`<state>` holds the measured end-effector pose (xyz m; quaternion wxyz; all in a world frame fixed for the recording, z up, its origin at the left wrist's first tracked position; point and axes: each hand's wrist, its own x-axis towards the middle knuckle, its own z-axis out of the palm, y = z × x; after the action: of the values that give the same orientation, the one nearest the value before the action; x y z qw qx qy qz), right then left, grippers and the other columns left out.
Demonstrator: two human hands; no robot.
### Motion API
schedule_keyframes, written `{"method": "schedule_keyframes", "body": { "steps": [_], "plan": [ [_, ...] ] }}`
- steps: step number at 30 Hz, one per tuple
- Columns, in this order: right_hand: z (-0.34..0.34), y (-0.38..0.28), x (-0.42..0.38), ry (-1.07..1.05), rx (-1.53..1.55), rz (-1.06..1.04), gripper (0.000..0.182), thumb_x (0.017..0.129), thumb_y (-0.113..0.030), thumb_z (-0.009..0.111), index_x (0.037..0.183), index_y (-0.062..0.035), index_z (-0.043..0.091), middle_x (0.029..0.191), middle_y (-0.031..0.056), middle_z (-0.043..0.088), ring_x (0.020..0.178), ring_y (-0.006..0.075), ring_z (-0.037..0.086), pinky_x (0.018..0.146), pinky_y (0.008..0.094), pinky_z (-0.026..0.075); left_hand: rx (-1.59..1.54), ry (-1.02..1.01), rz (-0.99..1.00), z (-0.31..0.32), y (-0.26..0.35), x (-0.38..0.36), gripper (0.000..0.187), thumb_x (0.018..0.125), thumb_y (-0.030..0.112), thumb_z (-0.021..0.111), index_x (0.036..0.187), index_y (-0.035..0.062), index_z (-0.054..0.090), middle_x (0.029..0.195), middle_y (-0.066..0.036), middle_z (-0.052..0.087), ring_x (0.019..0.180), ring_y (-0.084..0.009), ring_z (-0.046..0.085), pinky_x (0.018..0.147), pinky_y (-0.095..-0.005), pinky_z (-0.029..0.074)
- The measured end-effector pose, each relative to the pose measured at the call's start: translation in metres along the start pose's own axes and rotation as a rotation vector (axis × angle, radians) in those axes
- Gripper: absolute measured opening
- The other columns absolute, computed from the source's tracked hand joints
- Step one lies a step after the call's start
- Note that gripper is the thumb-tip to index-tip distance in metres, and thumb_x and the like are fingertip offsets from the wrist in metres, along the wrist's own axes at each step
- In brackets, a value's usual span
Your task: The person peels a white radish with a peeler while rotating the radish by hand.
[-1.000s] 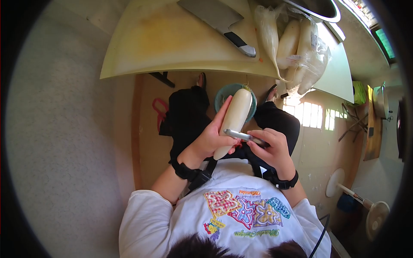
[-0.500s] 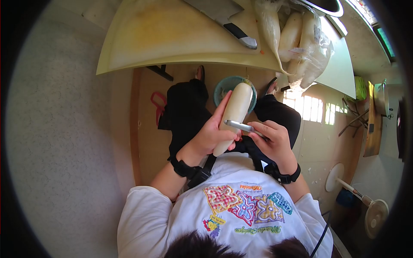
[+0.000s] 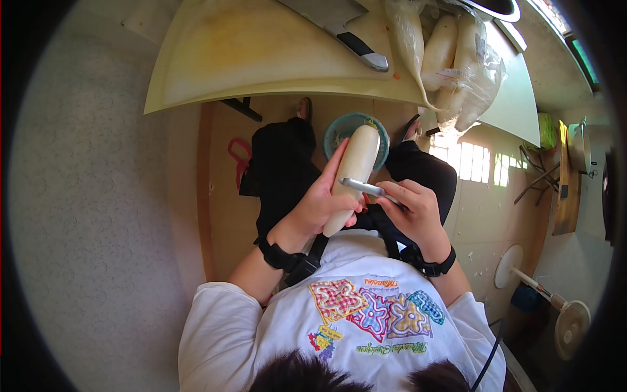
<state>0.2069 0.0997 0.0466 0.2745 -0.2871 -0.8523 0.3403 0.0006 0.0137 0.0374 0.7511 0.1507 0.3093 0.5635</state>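
Observation:
A long white daikon radish (image 3: 358, 155) lies tilted in my left hand (image 3: 320, 204), whose fingers and thumb wrap round its lower half. The radish's upper end, with a bit of green stem, points away from me. Closed on the handle of a silver peeler (image 3: 363, 187), my right hand (image 3: 413, 210) holds the peeler's head across the middle of the radish. The peeler seems to touch the skin. Below the radish, a teal basin (image 3: 335, 134) stands on the floor between my feet; its contents are mostly hidden.
A cleaver (image 3: 356, 44) lies on the cutting board (image 3: 248, 59) on the table ahead. To its right are several daikon radishes (image 3: 441, 52) in a clear plastic bag. A white fan (image 3: 572, 328) stands at the lower right, and a pink object (image 3: 240, 155) is left of my legs.
The radish and the peeler have shifted very slightly left. Both hands keep their grip, and the peeler's head stays across the radish.

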Motion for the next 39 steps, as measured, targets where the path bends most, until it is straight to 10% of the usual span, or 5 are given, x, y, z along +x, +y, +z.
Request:
{"method": "schedule_keyframes", "body": {
  "steps": [5, 14, 16, 39],
  "plan": [
    [0.000, -0.003, -0.002, 0.015, -0.014, 0.013, 0.025, 0.080, -0.012, 0.081, 0.104, -0.0087, 0.074, 0.070, 0.0067, 0.061, 0.054, 0.0222, 0.059, 0.049, 0.0326, 0.046, 0.000, -0.001, -0.002, 0.003, 0.001, -0.001, 0.109, 0.080, -0.001, 0.066, 0.163, 0.0283, 0.001, 0.115, -0.015, 0.056, 0.080, -0.0188, 0.064, 0.055, -0.0308, 0.055],
    [0.002, -0.002, -0.006, 0.047, -0.023, 0.033, 0.023, 0.080, -0.011, 0.081, 0.102, -0.0083, 0.074, 0.071, 0.0067, 0.062, 0.054, 0.0217, 0.058, 0.049, 0.0318, 0.045, -0.025, 0.013, -0.002, 0.006, -0.002, 0.000, 0.106, 0.079, -0.005, 0.062, 0.163, 0.0280, 0.006, 0.139, -0.017, 0.047, 0.081, -0.0199, 0.060, 0.054, -0.0293, 0.055],
    [0.001, -0.002, -0.003, 0.063, -0.054, 0.070, 0.022, 0.081, -0.011, 0.080, 0.101, -0.0075, 0.074, 0.071, 0.0065, 0.062, 0.054, 0.0206, 0.058, 0.049, 0.0311, 0.045, 0.001, 0.017, -0.042, 0.006, 0.000, -0.002, 0.110, 0.079, -0.003, 0.065, 0.163, 0.0280, 0.001, 0.119, -0.013, 0.052, 0.079, -0.0178, 0.061, 0.054, -0.0317, 0.055],
    [0.004, 0.004, 0.001, 0.038, -0.023, 0.112, 0.020, 0.082, -0.014, 0.081, 0.099, -0.0067, 0.073, 0.068, 0.0064, 0.059, 0.052, 0.0194, 0.054, 0.047, 0.0315, 0.042, -0.005, 0.050, -0.046, -0.002, -0.002, 0.000, 0.109, 0.079, -0.001, 0.064, 0.163, 0.0256, 0.000, 0.107, -0.014, 0.056, 0.076, -0.0171, 0.063, 0.053, -0.0307, 0.055]
  ]
}}
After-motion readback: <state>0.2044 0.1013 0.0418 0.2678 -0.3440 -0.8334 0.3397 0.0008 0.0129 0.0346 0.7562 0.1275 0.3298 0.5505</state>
